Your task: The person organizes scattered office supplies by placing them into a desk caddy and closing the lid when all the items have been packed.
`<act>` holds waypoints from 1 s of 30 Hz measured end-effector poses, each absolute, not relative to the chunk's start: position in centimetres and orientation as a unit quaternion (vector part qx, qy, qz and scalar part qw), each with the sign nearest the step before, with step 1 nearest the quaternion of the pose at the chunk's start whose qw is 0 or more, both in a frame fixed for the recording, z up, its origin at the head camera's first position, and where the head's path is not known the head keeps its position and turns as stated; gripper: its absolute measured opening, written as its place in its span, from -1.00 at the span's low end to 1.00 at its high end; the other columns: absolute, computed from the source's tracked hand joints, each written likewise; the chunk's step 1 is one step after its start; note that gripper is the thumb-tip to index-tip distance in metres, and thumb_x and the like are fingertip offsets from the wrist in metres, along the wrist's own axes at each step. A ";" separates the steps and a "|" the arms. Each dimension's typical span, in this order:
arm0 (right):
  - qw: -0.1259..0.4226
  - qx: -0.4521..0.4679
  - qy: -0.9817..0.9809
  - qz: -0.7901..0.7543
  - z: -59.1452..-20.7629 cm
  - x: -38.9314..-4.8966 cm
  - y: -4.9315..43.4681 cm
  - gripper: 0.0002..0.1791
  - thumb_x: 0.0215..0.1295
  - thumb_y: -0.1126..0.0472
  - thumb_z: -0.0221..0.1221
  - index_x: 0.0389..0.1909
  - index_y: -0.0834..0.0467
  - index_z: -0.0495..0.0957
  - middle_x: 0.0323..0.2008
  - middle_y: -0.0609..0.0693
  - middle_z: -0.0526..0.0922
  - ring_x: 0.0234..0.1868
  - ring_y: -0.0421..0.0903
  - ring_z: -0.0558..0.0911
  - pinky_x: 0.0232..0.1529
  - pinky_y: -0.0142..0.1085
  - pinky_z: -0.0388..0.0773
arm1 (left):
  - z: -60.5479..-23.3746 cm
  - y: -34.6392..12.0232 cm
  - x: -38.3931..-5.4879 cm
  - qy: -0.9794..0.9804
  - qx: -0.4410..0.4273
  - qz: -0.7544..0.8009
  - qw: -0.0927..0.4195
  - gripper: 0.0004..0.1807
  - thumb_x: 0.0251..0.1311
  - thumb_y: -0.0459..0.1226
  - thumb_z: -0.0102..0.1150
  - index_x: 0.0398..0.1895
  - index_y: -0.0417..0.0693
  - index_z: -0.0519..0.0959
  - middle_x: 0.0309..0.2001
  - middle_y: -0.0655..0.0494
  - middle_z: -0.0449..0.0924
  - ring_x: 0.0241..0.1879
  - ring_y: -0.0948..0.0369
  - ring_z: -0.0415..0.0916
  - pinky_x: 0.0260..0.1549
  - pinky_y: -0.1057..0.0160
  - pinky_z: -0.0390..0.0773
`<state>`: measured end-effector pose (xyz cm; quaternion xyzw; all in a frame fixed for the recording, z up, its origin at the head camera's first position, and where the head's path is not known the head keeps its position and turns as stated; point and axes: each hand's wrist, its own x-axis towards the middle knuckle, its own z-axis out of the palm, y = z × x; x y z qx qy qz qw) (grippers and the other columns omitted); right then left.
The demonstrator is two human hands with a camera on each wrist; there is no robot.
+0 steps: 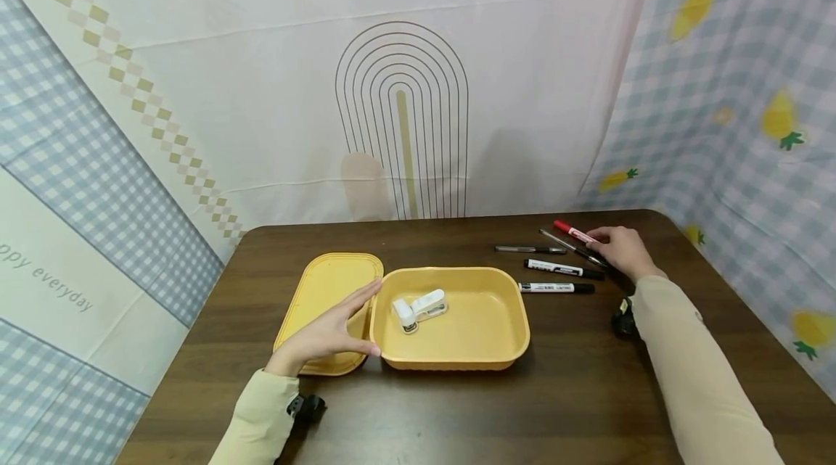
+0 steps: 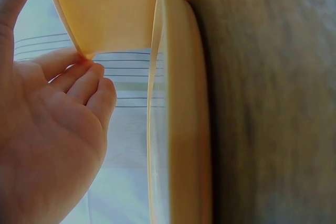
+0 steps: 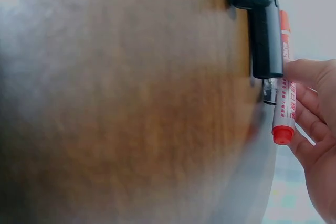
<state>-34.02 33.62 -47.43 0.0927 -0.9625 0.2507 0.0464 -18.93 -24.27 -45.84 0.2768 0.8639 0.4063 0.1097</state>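
Dark wood-grain table (image 1: pixel 457 407) w/ rounded corners, set in a booth of hung cloth: back sheet cream w/ a thin-line arch print at 12 o'clock, blue-white gingham at 9 w/ "happy everyday" lettering partly seen, gingham w/ pineapple prints at 3.

Mid-table: yellow tray (image 1: pixel 496 349), open; two small white clips (image 1: pixel 418 307) lie inside near its 9 o'clock wall. Yellow lid (image 1: pixel 326 284) lies flat on the table, touching the tray's 9 o'clock side.

Left hand (image 1: pixel 326 331), fingers straight & together, palm turned to the tray, rests over the lid against the tray's left wall; wrist view shows fingertips (image 2: pixel 86 74) touching the tray's rim.

At 1–2 o'clock from the tray, a loose row of pens: two black-capped white markers (image 1: pixel 558 278), a slim dark pen (image 1: pixel 529 249), another thin pen (image 1: pixel 575 247), & a red marker (image 1: pixel 575 231) furthest back. Right hand (image 1: pixel 620 247) sits on the pens' 3 o'clock end, fingers (image 3: pixel 307 77) curled around the red marker's barrel; thumb hidden, so grip firmness unclear.
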 end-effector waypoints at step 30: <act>0.080 0.078 -0.953 0.281 -44.6 -34.6 32.7 -0.60 0.47 0.12 0.19 0.14 0.33 0.61 0.03 0.38 0.64 -0.15 0.17 0.53 -0.23 -0.07 0.39 | -45.8 -24.2 -18.8 0.864 0.282 0.404 0.103 0.24 -0.06 0.05 0.58 0.63 0.04 0.01 0.63 0.05 -0.12 0.57 0.07 -0.14 0.45 -0.16 0.02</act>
